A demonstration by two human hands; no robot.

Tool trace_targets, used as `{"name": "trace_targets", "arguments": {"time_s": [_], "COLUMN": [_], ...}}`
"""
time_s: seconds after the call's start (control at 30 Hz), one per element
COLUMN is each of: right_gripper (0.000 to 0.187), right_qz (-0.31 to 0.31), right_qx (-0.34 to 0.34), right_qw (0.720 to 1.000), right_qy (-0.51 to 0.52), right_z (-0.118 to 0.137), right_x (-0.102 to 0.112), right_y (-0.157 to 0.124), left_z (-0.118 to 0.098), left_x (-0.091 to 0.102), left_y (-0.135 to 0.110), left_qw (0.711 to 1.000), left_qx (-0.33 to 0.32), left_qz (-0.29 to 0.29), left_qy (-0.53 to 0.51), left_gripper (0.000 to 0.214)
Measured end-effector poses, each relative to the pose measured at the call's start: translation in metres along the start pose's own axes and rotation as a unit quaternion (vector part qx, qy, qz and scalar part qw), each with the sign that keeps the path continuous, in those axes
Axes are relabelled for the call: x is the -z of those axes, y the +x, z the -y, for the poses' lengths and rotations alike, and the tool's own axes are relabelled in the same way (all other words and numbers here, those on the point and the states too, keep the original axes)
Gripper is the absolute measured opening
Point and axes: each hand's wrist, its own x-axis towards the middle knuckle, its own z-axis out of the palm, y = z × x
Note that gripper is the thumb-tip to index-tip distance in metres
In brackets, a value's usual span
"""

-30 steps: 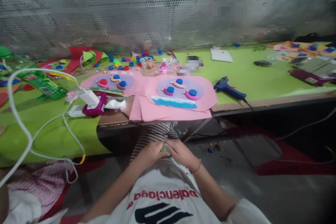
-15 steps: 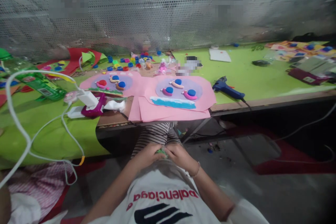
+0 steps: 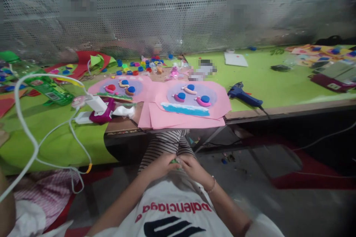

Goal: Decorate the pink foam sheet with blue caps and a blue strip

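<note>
My left hand point(image 3: 164, 166) and my right hand point(image 3: 193, 170) meet low over my lap, below the table's edge. Between the fingertips of both is a small green thing point(image 3: 174, 161), mostly covered, perhaps a wrapper; its kind I cannot make out. In front of me lies a pink paper card point(image 3: 189, 118) with a lilac oval, a blue-and-white strip and three clay snails with blue caps for shells. Its pink left half point(image 3: 96, 88) bears three more cap snails above a green strip.
A blue glue gun point(image 3: 244, 96) lies right of the card. Left are a purple power strip point(image 3: 104, 113) with looping white cables point(image 3: 26, 129) and a green bottle point(image 3: 52, 90). Bottle caps point(image 3: 133, 70) lie scattered behind. Part of another person's hand point(image 3: 2, 135) shows at the left edge.
The view has shifted slightly, so everything sits a little further right. My hands stay together in my lap, and less of the green thing shows. A co-worker's hand now appears at the left edge.
</note>
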Motion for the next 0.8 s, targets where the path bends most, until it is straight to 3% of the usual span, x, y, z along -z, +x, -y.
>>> {"name": "trace_targets", "arguments": {"time_s": [0.17,0.33,0.63,0.8], "right_gripper": [0.054,0.055,0.043,0.047], "right_qz": [-0.058,-0.106,0.031,0.041], "right_qx": [-0.033,-0.039,-0.026,-0.027], "right_qw": [0.99,0.985,0.999,0.997], "right_qy": [0.121,0.13,0.003,0.06], "right_z": [0.006,0.011,0.018,0.014], "right_x": [0.0,0.006,0.01,0.002], "right_y": [-0.001,-0.001,0.002,0.007], "left_z": [0.0,-0.007,0.004,0.008], "left_x": [-0.001,0.006,0.0,0.0], "left_y": [0.0,-0.002,0.0,-0.002], "left_qw": [0.998,0.995,0.997,0.997], "left_qx": [-0.02,-0.019,-0.019,-0.018], "left_qz": [-0.023,-0.041,-0.038,-0.027], "left_qy": [-0.061,-0.092,-0.057,-0.072], "left_gripper": [0.034,0.028,0.038,0.042]}}
